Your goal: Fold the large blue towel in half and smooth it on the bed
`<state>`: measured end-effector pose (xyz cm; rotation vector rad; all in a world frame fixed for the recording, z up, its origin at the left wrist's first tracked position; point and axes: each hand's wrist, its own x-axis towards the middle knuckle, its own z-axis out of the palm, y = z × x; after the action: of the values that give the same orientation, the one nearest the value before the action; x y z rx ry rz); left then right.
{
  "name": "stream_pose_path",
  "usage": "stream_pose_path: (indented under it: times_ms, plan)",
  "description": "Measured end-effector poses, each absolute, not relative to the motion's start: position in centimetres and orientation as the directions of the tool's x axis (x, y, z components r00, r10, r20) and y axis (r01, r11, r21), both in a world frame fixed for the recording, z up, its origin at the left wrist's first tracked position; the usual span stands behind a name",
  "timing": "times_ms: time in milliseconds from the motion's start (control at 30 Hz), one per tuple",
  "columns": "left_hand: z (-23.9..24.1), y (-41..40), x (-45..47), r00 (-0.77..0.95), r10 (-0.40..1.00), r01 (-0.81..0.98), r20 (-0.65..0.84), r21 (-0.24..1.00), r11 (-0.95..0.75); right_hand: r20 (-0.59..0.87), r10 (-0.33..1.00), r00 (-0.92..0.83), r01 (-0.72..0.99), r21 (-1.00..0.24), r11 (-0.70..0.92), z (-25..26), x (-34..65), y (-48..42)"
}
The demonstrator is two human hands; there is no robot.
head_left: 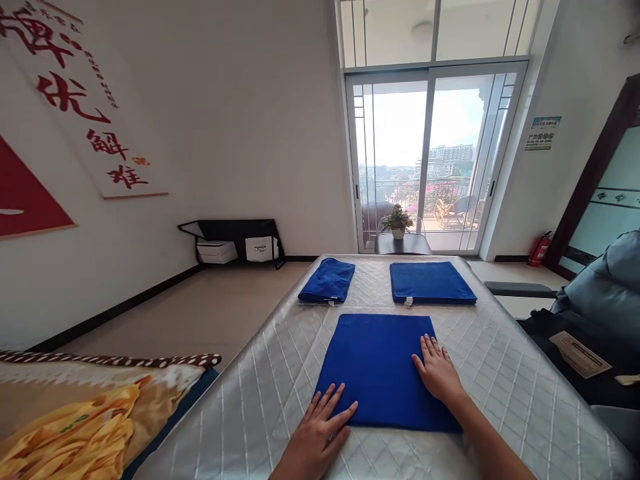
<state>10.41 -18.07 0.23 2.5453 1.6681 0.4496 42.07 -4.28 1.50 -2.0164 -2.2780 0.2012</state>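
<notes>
A blue folded cloth (383, 373) lies flat on the silver quilted bed surface (260, 380) right before me. On its near left corner rests my left hand (323, 427), fingers spread and holding nothing. My right hand (440, 370) lies flat along the cloth's right edge, fingers stretched out. Beyond it, a smaller folded blue cloth (330, 280) with a white tag sits at the far left. Another folded blue cloth (430, 281), wider and also tagged, lies at the far right.
To the left is a bed with a brown blanket and a yellow garment (80, 427). A black rack (233, 233) stands by the wall. Behind the far edge are a potted plant (398, 220) and glass sliding doors. A grey chair (607, 287) is on the right.
</notes>
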Motion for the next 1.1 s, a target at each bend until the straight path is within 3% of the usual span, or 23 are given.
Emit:
stream_pose_path:
  times_ms: [133, 233, 400, 500, 767, 900, 1100]
  plan:
    - [0.5, -17.6, 11.2, 0.366, 0.920, 0.905, 0.140, 0.175, -0.387, -0.006, 0.990, -0.139, 0.975, -0.175, 0.136, 0.2, 42.5, -4.0]
    - [2.3, -16.5, 14.3, 0.351, 0.920, 0.920, 0.176, 0.118, -0.374, 0.001, 0.990, -0.139, 0.976, -0.169, 0.137, 0.1, 42.6, -3.9]
    - [6.1, -12.7, 22.5, 0.656, 0.725, 0.721, 0.210, 0.108, -0.684, 0.042, 0.986, -0.159, 0.978, -0.128, 0.164, -0.4, 42.8, -3.8]
    - [6.3, -9.4, 26.5, 0.697, 0.683, 0.670, 0.218, 0.142, -0.729, 0.053, 0.980, -0.191, 0.977, -0.088, 0.195, -0.8, 43.1, -3.9]
    - [1.0, -4.7, 29.1, 0.510, 0.823, 0.793, 0.249, 0.234, -0.562, 0.055, 0.980, -0.189, 0.978, -0.077, 0.193, -1.2, 43.2, -3.7]
    - [0.3, -3.8, 25.9, 0.446, 0.863, 0.845, 0.238, 0.206, -0.493, 0.052, 0.985, -0.166, 0.979, -0.112, 0.171, -0.9, 42.9, -3.5]
    - [-0.1, -1.9, 17.0, 0.201, 0.958, 0.965, 0.204, 0.125, -0.229, 0.061, 0.987, -0.148, 0.978, -0.141, 0.155, -0.7, 42.7, -3.6]
